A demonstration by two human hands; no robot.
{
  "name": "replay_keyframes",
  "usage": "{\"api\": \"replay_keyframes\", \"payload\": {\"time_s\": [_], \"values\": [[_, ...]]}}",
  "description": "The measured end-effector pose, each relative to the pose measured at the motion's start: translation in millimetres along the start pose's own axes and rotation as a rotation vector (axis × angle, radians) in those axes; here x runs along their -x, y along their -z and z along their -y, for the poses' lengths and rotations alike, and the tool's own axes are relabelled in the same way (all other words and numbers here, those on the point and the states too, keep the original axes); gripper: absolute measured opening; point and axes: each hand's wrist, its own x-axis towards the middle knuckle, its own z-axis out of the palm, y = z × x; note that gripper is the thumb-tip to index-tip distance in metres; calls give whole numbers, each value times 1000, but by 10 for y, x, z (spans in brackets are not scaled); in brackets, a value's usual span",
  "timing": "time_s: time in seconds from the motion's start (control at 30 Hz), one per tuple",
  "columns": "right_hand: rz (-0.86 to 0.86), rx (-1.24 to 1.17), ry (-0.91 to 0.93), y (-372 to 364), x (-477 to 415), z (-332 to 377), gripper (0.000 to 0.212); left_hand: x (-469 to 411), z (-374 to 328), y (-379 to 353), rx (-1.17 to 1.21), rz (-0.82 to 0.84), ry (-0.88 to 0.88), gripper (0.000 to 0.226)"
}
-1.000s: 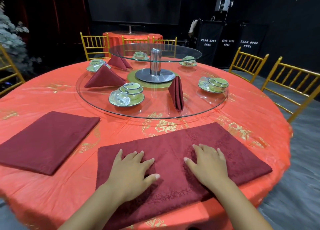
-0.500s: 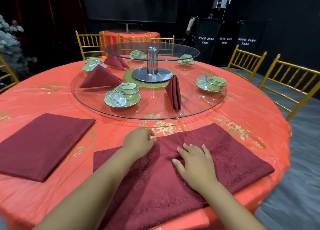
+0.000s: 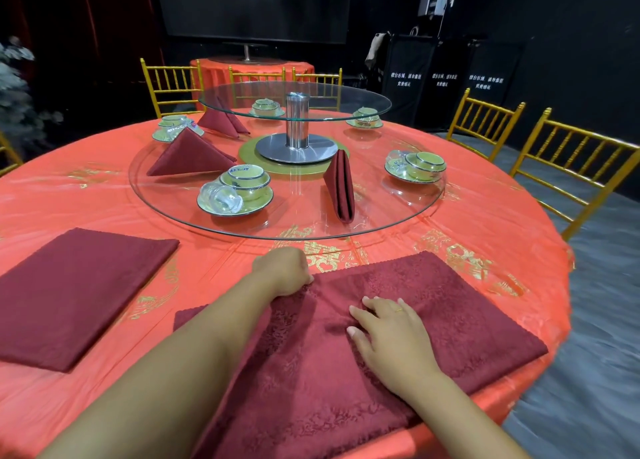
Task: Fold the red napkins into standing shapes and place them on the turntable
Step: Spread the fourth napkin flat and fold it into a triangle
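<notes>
Quick update: 1 second ago both grips lay flat on the open napkin (image 3: 450, 320) at the near edge of the table (image 3: 86, 195). Now the left grip (image 3: 282, 270) has slid up to the far edge and is clamped on the cloth, bunching it. The right grip (image 3: 391, 337) stays spread flat, pinning the middle. Looks like the first fold is starting. 3 folded napkins (image 3: 190, 157) already stand on the turntable (image 3: 298, 216), and a spare napkin (image 3: 76, 296) lies on my left.
</notes>
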Motion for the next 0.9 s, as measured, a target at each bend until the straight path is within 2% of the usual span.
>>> {"api": "replay_keyframes", "payload": {"time_s": [0.1, 0.3, 0.43, 0.57, 0.63, 0.7, 0.77, 0.83, 0.9], "values": [[-18, -13, -11, 4, -31, -65, 34, 18, 115, 36, -12, -39, 63, 21], [5, 52, -59, 50, -106, -161, 34, 126, 684, 284, -34, -70, 238, 19], [4, 93, -101, 69, -136, -184, 34, 231, 1055, 416, -35, -62, 338, 27], [-10, 189, -204, 119, -123, -219, 33, 358, 1298, 469, -118, -56, 464, 30], [-23, 250, -269, 154, -106, -248, 32, 434, 1321, 447, -172, -129, 481, 27], [-22, 295, -295, 162, -91, -251, 33, 498, 1272, 368, -206, -264, 405, 27], [-2, 254, -285, 135, -90, -231, 42, 541, 1165, 239, -122, -383, 208, 39], [27, 163, -190, 95, -110, -201, 54, 592, 1004, 99, 27, -379, -40, 47], [90, 43, -33, 60, -144, -170, 55, 642, 872, -27, 71, -301, -150, 51]]}}
